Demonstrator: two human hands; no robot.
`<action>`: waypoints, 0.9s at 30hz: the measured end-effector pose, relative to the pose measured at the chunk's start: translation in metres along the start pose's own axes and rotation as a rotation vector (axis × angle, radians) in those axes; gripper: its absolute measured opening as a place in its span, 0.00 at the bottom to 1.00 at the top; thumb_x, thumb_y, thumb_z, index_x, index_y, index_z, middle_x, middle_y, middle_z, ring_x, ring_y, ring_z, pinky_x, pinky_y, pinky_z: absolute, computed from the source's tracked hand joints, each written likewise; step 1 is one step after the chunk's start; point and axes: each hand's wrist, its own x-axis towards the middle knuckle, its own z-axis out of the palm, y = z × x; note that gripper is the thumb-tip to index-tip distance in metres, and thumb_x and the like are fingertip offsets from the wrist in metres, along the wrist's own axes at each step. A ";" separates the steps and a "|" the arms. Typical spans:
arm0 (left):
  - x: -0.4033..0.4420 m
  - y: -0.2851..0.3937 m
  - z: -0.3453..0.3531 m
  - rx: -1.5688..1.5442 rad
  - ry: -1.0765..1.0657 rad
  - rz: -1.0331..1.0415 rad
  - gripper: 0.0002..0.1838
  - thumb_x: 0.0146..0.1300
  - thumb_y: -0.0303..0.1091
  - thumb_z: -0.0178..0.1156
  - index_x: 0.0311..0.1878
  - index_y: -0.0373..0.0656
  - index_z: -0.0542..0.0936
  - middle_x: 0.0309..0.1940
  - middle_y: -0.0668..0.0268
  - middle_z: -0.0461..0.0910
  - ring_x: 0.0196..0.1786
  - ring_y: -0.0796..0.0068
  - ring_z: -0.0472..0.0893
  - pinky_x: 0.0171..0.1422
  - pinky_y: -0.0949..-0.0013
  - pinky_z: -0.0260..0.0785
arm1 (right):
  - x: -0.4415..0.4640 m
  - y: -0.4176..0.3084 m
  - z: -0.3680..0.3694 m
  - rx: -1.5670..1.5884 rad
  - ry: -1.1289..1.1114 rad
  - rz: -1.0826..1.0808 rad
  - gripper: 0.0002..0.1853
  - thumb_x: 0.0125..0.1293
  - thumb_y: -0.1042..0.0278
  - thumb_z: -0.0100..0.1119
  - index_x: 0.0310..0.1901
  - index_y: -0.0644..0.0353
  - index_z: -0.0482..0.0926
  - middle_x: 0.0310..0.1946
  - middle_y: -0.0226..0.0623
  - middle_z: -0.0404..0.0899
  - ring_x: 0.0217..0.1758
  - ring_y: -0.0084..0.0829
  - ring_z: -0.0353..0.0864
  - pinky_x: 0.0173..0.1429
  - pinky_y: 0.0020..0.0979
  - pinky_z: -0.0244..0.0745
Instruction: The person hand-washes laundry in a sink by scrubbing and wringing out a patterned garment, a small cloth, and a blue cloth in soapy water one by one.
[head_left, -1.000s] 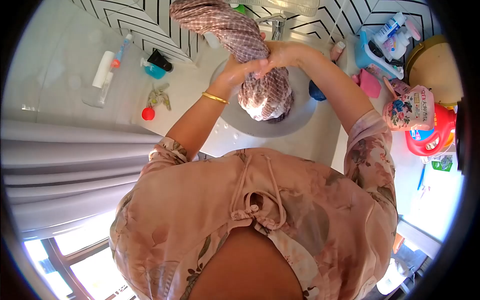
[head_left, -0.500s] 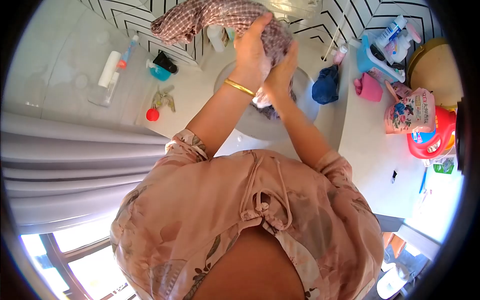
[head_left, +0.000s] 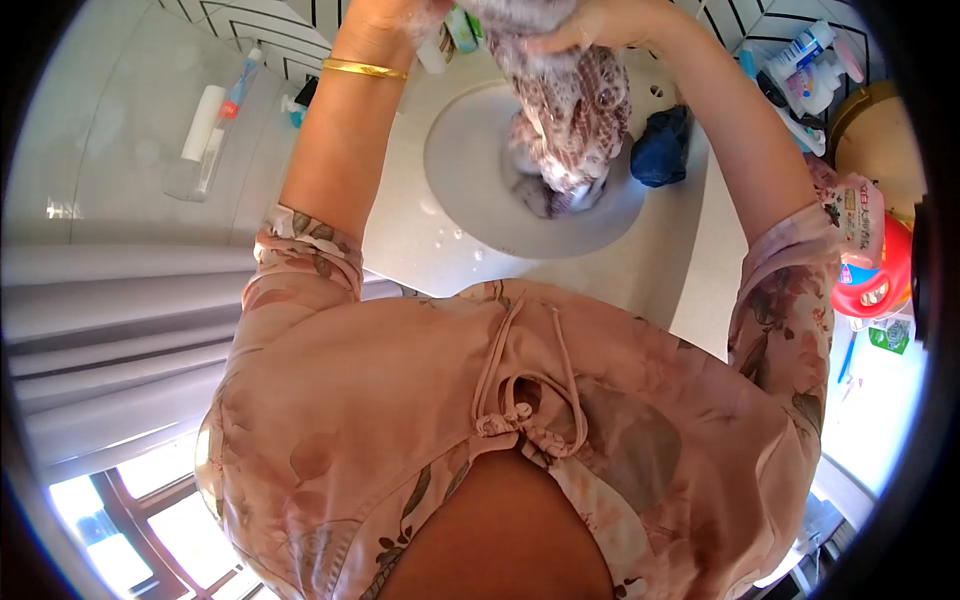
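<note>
Cloth (head_left: 575,110) (sudsy) between left hand (head_left: 428,14) and right hand (head_left: 590,28) — over sink (head_left: 465,165)

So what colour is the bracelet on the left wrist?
The bracelet is gold, seen best in the head view.

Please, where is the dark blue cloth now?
In the head view, the dark blue cloth lies at the sink's right rim, near the right forearm.

The checked cloth (head_left: 585,105), brown and whitish, is bunched and lathered with suds; it slants down into the sink (head_left: 462,180), its lower end in the basin, its upper part beyond the far rim.
</note>
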 end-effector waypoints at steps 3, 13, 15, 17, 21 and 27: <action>-0.008 -0.008 0.000 -0.172 -0.045 -0.326 0.20 0.44 0.24 0.64 0.43 0.30 0.75 0.38 0.56 0.78 0.41 0.62 0.78 0.45 0.63 0.72 | 0.007 0.019 0.005 -0.204 -0.120 -0.231 0.27 0.46 0.66 0.67 0.52 0.53 0.72 0.45 0.33 0.74 0.51 0.32 0.70 0.57 0.33 0.63; -0.047 -0.015 0.114 -0.338 -0.153 -0.392 0.28 0.44 0.41 0.60 0.47 0.33 0.70 0.42 0.54 0.75 0.45 0.62 0.76 0.51 0.62 0.69 | -0.013 0.021 0.038 0.308 -0.426 0.153 0.37 0.36 0.62 0.77 0.51 0.63 0.72 0.49 0.38 0.75 0.55 0.32 0.70 0.62 0.30 0.62; -0.053 -0.021 0.121 -0.410 -0.068 -0.372 0.29 0.44 0.45 0.59 0.46 0.33 0.71 0.40 0.53 0.76 0.44 0.58 0.76 0.54 0.61 0.67 | -0.015 0.027 0.041 0.227 -0.435 0.131 0.39 0.39 0.64 0.74 0.56 0.63 0.67 0.53 0.41 0.71 0.59 0.34 0.67 0.63 0.32 0.60; -0.059 -0.028 0.119 -0.374 0.071 -0.345 0.31 0.42 0.49 0.59 0.46 0.33 0.71 0.38 0.53 0.76 0.43 0.52 0.76 0.62 0.59 0.62 | -0.017 0.046 0.047 0.266 -0.405 0.205 0.40 0.39 0.61 0.74 0.56 0.64 0.67 0.53 0.42 0.71 0.59 0.34 0.67 0.63 0.32 0.60; -0.051 -0.027 0.115 -0.356 0.575 -0.396 0.21 0.49 0.41 0.55 0.43 0.35 0.72 0.36 0.55 0.76 0.40 0.58 0.76 0.52 0.54 0.67 | -0.039 0.055 0.063 0.294 0.199 0.249 0.49 0.39 0.54 0.73 0.61 0.67 0.59 0.58 0.48 0.65 0.63 0.37 0.63 0.66 0.34 0.55; -0.032 -0.009 0.114 -0.534 0.821 -0.392 0.15 0.54 0.42 0.53 0.38 0.42 0.74 0.38 0.60 0.76 0.43 0.59 0.75 0.51 0.53 0.67 | -0.029 0.046 0.184 -0.063 1.214 0.302 0.58 0.37 0.52 0.73 0.65 0.70 0.46 0.63 0.57 0.52 0.67 0.49 0.52 0.68 0.41 0.49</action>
